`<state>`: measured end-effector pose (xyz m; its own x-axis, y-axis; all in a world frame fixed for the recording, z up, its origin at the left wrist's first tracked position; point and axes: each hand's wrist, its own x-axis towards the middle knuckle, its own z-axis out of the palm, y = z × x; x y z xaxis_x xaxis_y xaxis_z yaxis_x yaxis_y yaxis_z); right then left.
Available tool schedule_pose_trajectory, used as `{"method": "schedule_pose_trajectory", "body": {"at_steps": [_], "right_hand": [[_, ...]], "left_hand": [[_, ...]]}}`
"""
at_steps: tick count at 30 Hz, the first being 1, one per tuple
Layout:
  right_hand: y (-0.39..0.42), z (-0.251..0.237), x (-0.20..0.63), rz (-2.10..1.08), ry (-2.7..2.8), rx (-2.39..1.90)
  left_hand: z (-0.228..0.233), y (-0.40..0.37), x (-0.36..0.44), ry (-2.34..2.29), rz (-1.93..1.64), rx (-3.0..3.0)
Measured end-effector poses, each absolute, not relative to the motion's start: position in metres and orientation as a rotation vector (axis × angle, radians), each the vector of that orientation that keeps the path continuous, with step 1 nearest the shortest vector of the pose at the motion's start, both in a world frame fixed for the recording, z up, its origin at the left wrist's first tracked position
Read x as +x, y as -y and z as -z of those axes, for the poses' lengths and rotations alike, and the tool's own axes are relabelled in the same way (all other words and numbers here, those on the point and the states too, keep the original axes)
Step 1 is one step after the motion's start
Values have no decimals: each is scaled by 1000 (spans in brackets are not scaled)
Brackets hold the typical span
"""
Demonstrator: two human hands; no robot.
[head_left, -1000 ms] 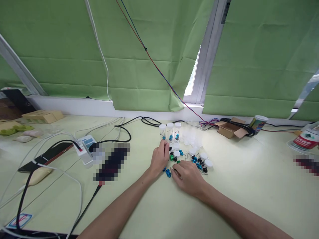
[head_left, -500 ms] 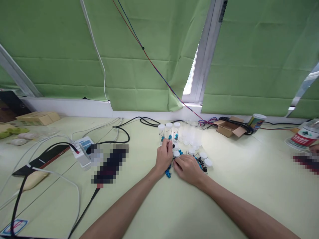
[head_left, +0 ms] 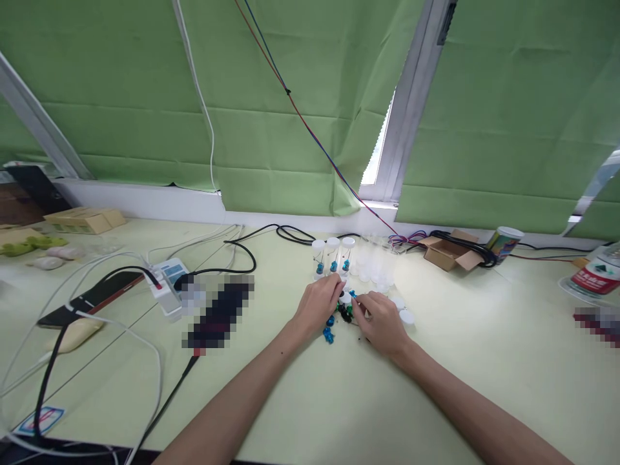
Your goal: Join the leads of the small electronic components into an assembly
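Three capped clear tubes stand upright toward the table's far edge, each holding a blue part. Just in front, the left hand and right hand curl loosely over small loose parts; I cannot tell what either grips.

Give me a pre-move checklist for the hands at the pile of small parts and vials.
1. Both hands at the pile: left hand and right hand meet over the small parts - ok.
2. Part pinched in fingers: too small to tell - cannot tell.
3. Three capped vials upright behind the pile - ok.
4. Loose white caps within reach beside right hand - ok.
5. Black cable clear of the pile - ok.
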<state>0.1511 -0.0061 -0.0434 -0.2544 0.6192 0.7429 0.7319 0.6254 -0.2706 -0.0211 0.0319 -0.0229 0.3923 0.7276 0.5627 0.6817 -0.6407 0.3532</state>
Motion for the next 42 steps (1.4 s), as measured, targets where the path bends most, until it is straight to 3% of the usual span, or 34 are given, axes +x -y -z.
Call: {"method": "schedule_pose_trajectory", "body": {"at_steps": [28,34,42], "right_hand": [[4,39,161,30,2003,-1211],[1,37,166,-4,2139,-1140],[5,32,165,-63,2265,-1082]], "left_hand": [[16,-33,-25,-1166,-1052,2516],[14,-27,-26,-1109,-876,2606],[15,-21,-21,-1134,-952,2591]]}}
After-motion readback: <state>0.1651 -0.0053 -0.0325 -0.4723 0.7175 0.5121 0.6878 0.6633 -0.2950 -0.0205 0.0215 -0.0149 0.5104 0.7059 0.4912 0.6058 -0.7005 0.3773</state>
